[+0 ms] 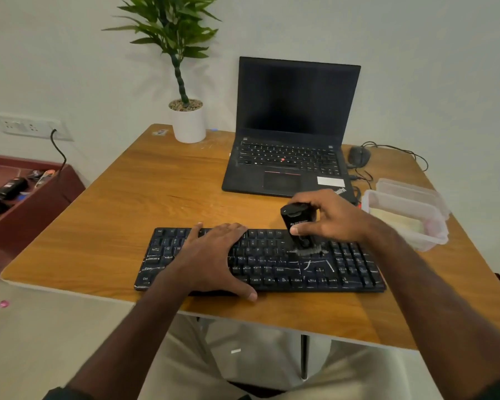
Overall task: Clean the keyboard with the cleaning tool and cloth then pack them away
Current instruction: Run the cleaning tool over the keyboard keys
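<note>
The left hand (214, 252) lies flat, fingers straight, on the black keyboard (260, 261) at the table's (127, 203) six o'clock edge, likely steadying it, while the right hand (334, 217) grips the upright brush tool (298, 226), bristles on keys toward three o'clock.

On a wooden table (145, 203), the left hand (214, 255) lies flat across a black marbled keyboard (344, 264), fingers straight. The right hand (334, 217) grips a black brush-tipped cleaning tool (298, 226), its bristles touching the keys. A clear plastic container (433, 241) stands just right.
</note>
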A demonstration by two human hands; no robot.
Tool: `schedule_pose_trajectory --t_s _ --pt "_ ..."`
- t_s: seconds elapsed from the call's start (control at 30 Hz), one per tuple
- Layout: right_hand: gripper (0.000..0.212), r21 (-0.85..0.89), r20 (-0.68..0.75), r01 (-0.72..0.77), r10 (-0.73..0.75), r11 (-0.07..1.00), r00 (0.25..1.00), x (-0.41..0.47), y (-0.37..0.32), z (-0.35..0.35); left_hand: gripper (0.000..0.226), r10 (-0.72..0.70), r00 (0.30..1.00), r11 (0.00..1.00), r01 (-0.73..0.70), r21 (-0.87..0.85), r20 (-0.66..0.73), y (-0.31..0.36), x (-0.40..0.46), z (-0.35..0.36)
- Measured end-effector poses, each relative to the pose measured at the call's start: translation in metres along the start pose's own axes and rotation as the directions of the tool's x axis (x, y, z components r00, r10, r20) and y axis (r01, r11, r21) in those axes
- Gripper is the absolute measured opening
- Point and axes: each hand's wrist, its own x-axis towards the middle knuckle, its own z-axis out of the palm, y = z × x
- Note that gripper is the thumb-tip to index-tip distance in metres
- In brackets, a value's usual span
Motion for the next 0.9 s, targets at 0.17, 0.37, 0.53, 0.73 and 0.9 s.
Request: schedule_pose_trajectory --t_s 0.17,0.37,0.53,0.73,0.9 --pt "0.024 0.101 -0.155 0.075 -0.059 0.992 0.986 0.002 -0.003 0.015 0.143 -0.011 1.0 1.0 0.011 -0.006 -0.011 0.002 0.0 -0.001" --pt "0.027 0.078 -0.067 -0.015 0.02 0.997 0.998 -0.006 0.004 0.006 0.145 -0.006 1.0 1.0 0.006 -0.031 -0.006 0.001 0.001 -0.004" --pt "0.025 0.085 -0.171 0.044 -0.029 0.995 0.985 -0.006 0.001 0.001 0.144 -0.004 1.0 0.999 0.004 -0.036 -0.017 0.001 0.002 -0.004" --pt "0.028 0.034 -0.091 0.006 -0.002 0.999 0.996 -0.009 0.003 0.006 0.144 -0.004 1.0 0.999 0.004 -0.037 -0.019 0.0 0.004 -0.004" --pt "0.025 0.094 -0.183 0.037 -0.019 0.995 0.983 -0.009 0.003 0.005 0.144 -0.005 1.0 0.999 0.004 -0.041 -0.018 0.0 0.004 -0.004"
